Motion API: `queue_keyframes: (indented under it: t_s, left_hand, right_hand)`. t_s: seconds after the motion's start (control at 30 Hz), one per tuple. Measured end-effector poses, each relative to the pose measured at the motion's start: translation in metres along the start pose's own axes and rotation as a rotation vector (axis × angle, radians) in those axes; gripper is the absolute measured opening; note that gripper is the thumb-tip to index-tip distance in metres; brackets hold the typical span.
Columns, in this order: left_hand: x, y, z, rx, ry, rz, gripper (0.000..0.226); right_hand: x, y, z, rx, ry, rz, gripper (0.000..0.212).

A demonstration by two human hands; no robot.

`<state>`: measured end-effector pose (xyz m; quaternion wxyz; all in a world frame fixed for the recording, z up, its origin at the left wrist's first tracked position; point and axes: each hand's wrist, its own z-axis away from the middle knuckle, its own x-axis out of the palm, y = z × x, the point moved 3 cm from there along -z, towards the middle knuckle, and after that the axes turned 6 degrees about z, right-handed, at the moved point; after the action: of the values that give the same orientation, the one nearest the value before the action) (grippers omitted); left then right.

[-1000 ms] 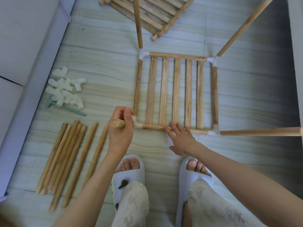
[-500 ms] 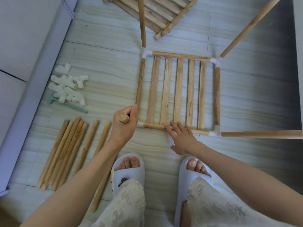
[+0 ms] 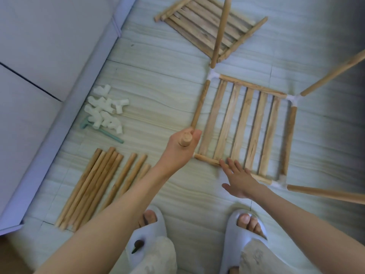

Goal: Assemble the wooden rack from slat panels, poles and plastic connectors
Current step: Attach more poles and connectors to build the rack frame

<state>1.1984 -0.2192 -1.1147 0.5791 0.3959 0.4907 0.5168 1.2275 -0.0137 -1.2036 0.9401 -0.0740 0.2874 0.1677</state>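
Head view: pole [image 3: 185, 139] gripped upright by left hand [image 3: 182, 147] over near-left corner, connector hidden; slat panel [image 3: 240, 127] pinned by flat right hand [image 3: 240, 179]. Stiff, light wood; probably best held low.

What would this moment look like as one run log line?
left hand: grips upright pole at slat panel's near-left corner | right hand: flat on near rail | spare poles, connectors: on floor

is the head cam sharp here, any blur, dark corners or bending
Head view: soft all over, loose poles smeared at their near ends; right edge falls into dark shade; wide lens splays the upright poles outward; even daylight, no glare on the floor.
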Motion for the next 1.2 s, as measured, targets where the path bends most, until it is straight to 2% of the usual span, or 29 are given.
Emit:
queue_keyframes:
  t_s: [0.07,0.13,0.23,0.4,0.5,0.57,0.67,0.8,0.9,1.07,1.13,1.2]
  left_hand:
    - [-0.004,-0.003,0.002,0.001,-0.070,-0.021,0.029]
    - [-0.015,-0.015,0.008,0.016,-0.112,-0.164,0.021]
    - [-0.049,-0.039,0.003,-0.015,-0.080,-0.422,0.050]
    - [-0.125,-0.074,-0.032,-0.299,0.189,-0.786,0.065]
    - [-0.159,-0.094,-0.053,-0.387,0.144,-0.999,0.076]
    - [-0.172,-0.106,-0.061,-0.363,0.105,-1.065,0.073]
    - [-0.175,-0.115,-0.067,-0.285,0.129,-1.151,0.059]
    - [-0.167,-0.124,-0.065,-0.217,0.141,-1.235,0.041]
    - [-0.166,-0.126,-0.062,-0.178,0.175,-1.092,0.039]
    - [-0.148,-0.067,-0.054,-0.185,0.436,-0.465,0.023]
    - [-0.129,-0.027,-0.050,-0.133,0.419,-0.198,0.015]
    - [-0.108,0.014,-0.044,-0.080,0.381,0.039,0.003]
  right_hand:
    - [-0.007,0.003,0.000,-0.008,-0.021,-0.036,0.072]
    - [-0.018,0.001,0.000,-0.026,-0.027,-0.022,0.070]
    - [-0.041,-0.013,0.000,-0.088,-0.038,0.019,0.067]
    - [-0.075,-0.029,-0.033,-0.140,-0.081,0.093,0.066]
    - [-0.082,-0.030,-0.074,-0.088,-0.033,0.013,0.068]
    - [-0.072,-0.032,-0.096,-0.106,-0.013,-0.004,0.067]
    - [-0.033,-0.025,-0.114,-0.183,-0.037,-0.100,0.071]
    - [-0.033,-0.033,-0.084,-0.217,0.002,-0.148,0.073]
    - [-0.043,-0.039,-0.066,-0.185,-0.027,-0.120,0.066]
    - [-0.087,-0.051,-0.031,-0.161,0.036,-0.228,0.042]
    - [-0.117,-0.053,-0.011,-0.122,0.135,-0.358,0.039]
    - [-0.150,-0.054,0.011,-0.138,0.276,-0.663,0.034]
